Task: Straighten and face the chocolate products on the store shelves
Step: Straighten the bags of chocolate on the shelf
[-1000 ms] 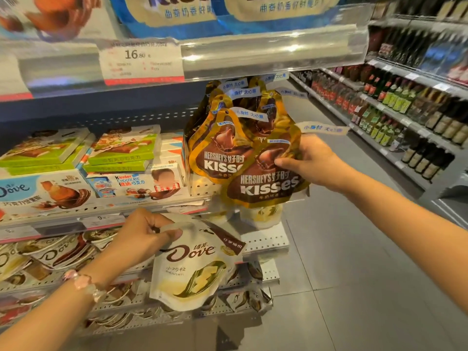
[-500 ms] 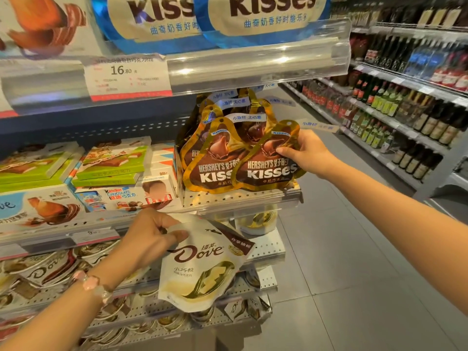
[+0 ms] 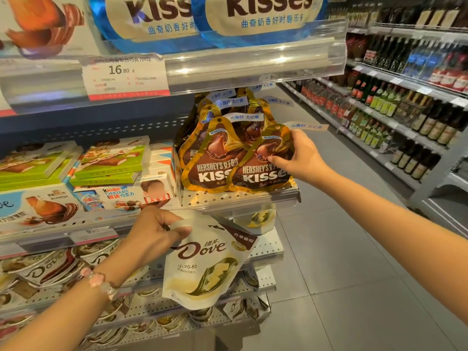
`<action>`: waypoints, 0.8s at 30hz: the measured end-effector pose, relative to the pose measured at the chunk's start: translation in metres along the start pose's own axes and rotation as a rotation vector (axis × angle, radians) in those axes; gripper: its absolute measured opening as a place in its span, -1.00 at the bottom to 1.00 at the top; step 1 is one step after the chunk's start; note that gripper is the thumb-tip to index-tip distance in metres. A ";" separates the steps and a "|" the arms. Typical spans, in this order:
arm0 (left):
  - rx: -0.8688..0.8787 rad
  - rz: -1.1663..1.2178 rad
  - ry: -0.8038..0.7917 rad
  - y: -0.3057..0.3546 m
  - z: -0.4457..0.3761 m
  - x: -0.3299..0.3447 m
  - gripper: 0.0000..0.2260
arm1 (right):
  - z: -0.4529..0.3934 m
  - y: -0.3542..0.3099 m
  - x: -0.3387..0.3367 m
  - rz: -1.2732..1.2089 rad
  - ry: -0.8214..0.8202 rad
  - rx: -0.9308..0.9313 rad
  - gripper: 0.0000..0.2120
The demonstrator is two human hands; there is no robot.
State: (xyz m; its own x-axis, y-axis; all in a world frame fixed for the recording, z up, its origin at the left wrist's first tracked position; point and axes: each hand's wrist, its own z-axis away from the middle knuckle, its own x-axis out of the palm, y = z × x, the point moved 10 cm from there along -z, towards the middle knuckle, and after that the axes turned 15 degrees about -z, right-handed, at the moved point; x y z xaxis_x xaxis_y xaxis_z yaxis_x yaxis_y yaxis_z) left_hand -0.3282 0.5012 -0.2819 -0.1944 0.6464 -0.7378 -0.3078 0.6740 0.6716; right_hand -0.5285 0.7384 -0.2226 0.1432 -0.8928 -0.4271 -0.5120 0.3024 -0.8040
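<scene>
My right hand [image 3: 300,158] grips the front brown-and-gold Hershey's Kisses pouch [image 3: 263,171] by its right edge, thumb across its face. The pouch stands upright on the perforated middle shelf [image 3: 228,200], beside a second Kisses pouch [image 3: 210,160] with several more stacked behind. My left hand [image 3: 154,233] pinches the top left corner of a white Dove pouch [image 3: 205,262], which hangs tilted in front of the lower shelves.
Green boxes [image 3: 109,160] and Kinder chocolate boxes [image 3: 119,195] fill the shelf to the left. Blue Kisses bags [image 3: 253,19] sit above a price tag [image 3: 124,77]. Dove pouches [image 3: 50,267] lie on the lower shelves. Bottle shelving [image 3: 395,117] lines the aisle's right side.
My right hand has lifted the hanging Kisses pouch and set it upright on the shelf beside the others. My left hand keeps holding the Dove pouch in about the same place.
</scene>
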 end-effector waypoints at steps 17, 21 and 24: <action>0.158 0.228 0.014 0.022 -0.012 0.021 -0.73 | 0.118 -0.006 0.065 -0.193 -0.308 -0.154 -0.58; 0.123 0.188 0.025 0.016 -0.016 0.029 -0.69 | 0.128 0.024 0.075 -0.280 -0.242 0.058 -0.62; 0.088 0.132 0.022 0.009 -0.019 0.037 -0.66 | 0.139 0.048 0.093 -0.396 -0.299 0.200 -0.68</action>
State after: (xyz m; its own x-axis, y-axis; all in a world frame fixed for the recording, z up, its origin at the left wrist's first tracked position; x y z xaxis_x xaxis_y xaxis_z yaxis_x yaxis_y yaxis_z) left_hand -0.3560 0.5242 -0.3043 -0.2487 0.7239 -0.6435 -0.1954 0.6132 0.7654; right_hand -0.4224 0.7166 -0.3585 0.5429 -0.8261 -0.1509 -0.2025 0.0456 -0.9782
